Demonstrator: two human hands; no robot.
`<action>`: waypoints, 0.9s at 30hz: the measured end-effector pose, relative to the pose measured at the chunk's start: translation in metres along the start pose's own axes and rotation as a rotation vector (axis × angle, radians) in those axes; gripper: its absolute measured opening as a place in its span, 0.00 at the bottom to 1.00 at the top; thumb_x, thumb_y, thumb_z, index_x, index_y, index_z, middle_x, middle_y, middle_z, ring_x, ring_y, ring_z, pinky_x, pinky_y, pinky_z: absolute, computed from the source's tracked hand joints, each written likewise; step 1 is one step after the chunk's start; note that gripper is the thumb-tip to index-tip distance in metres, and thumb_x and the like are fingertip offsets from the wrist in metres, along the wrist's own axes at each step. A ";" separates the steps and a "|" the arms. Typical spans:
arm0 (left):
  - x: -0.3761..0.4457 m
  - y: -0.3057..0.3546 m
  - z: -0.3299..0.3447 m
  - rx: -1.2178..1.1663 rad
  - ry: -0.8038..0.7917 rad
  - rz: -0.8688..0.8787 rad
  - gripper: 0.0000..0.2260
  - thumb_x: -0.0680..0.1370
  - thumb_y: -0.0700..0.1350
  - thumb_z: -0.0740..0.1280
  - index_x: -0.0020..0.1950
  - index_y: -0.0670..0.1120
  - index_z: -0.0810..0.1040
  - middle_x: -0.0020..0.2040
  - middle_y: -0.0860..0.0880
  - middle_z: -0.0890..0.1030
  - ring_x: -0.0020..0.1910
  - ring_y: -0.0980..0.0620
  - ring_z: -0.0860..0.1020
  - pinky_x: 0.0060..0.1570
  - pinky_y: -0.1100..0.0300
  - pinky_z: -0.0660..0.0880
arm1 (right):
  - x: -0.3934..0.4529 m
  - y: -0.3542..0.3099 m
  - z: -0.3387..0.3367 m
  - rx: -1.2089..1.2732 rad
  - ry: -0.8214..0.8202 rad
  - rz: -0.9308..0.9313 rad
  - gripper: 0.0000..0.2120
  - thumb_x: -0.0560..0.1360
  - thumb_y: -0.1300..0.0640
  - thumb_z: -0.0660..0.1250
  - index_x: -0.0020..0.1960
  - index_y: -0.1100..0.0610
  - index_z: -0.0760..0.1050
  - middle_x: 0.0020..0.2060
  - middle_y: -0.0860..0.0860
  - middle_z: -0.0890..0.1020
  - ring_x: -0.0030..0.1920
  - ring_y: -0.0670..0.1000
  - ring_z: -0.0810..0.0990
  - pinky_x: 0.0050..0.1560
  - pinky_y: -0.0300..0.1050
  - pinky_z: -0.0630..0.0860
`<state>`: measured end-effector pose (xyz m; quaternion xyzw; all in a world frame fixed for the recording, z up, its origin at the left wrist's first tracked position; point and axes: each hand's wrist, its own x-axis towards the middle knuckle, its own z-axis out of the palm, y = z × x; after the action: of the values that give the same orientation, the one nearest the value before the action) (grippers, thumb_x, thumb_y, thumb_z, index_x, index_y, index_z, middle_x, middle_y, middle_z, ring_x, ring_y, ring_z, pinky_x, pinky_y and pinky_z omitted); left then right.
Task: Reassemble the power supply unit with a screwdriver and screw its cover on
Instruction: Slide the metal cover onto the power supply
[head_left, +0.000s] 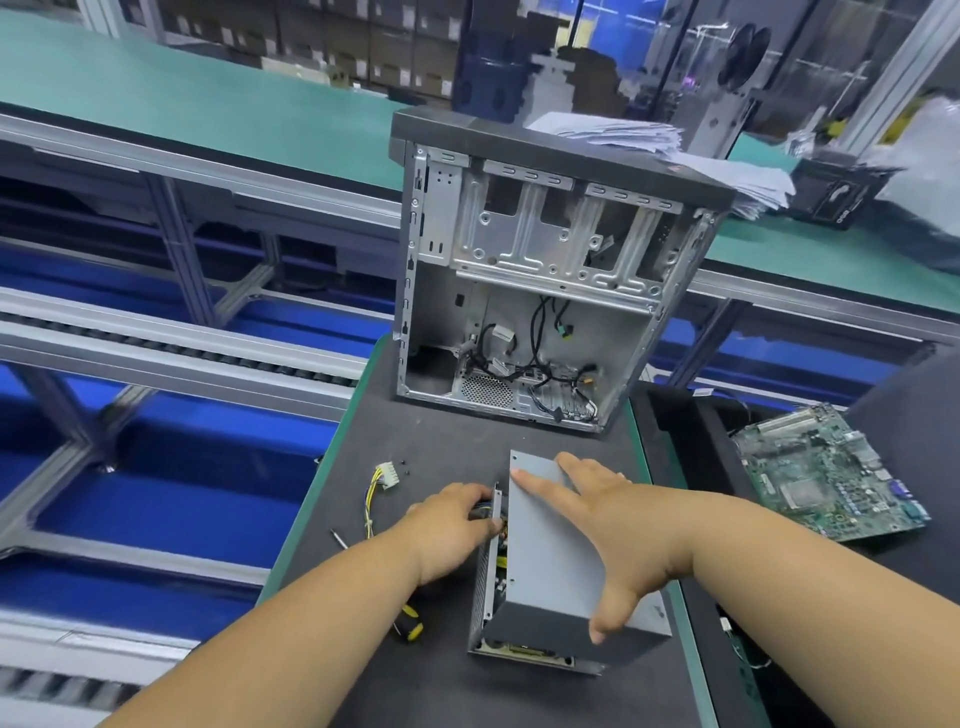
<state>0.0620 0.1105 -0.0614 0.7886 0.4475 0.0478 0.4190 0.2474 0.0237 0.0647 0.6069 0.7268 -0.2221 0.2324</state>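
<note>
1. Both forearms reach in from the near edge toward the power supply unit, which lies on the dark tabletop right under the hands.
2. Its grey cover sits on top of the unit, tilted, with the left side lifted so that a gap shows the parts inside.
3. Spread flat, the right hand rests on the cover with straight fingers pointing away and the thumb hooked over the near edge.
4. At the unit's far left corner, the left hand has its fingers curled around the bundle of wires where they leave the unit; how firmly it grips is hard to tell.
5. A screwdriver with a black and yellow handle lies on the tabletop under the left forearm, its metal tip showing beyond the wrist on the left.
6. Just beyond the left hand lie yellow wires ending in a white connector, with two small black screws beside it.
7. Farther out, past both hands, an open computer case stands upright with loose cables inside.
8. To the right of the right forearm, off the tabletop, a green circuit board lies flat.
9. Behind the case, a stack of papers rests on a green bench.
</note>
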 end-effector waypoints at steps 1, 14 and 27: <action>0.000 -0.001 0.001 -0.020 -0.001 -0.001 0.19 0.79 0.57 0.63 0.70 0.58 0.70 0.71 0.52 0.71 0.69 0.48 0.70 0.70 0.49 0.64 | 0.002 -0.002 0.002 -0.020 0.004 0.001 0.69 0.55 0.37 0.79 0.66 0.28 0.20 0.77 0.51 0.33 0.78 0.54 0.35 0.76 0.60 0.45; -0.010 -0.002 0.008 -0.285 0.031 -0.032 0.19 0.79 0.52 0.66 0.68 0.49 0.74 0.64 0.50 0.77 0.59 0.53 0.76 0.59 0.60 0.70 | 0.017 0.000 0.037 -0.125 -0.056 0.085 0.71 0.57 0.38 0.80 0.69 0.33 0.20 0.76 0.57 0.30 0.77 0.61 0.32 0.75 0.66 0.40; -0.008 -0.006 0.007 -0.313 0.005 -0.070 0.19 0.79 0.54 0.65 0.69 0.53 0.71 0.64 0.47 0.76 0.62 0.46 0.75 0.59 0.56 0.70 | -0.006 0.011 0.017 -0.028 0.051 0.013 0.69 0.56 0.37 0.79 0.69 0.31 0.22 0.77 0.53 0.33 0.77 0.55 0.33 0.77 0.60 0.44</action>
<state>0.0566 0.1019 -0.0680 0.6975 0.4629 0.1045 0.5370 0.2603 0.0102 0.0548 0.6137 0.7317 -0.1948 0.2235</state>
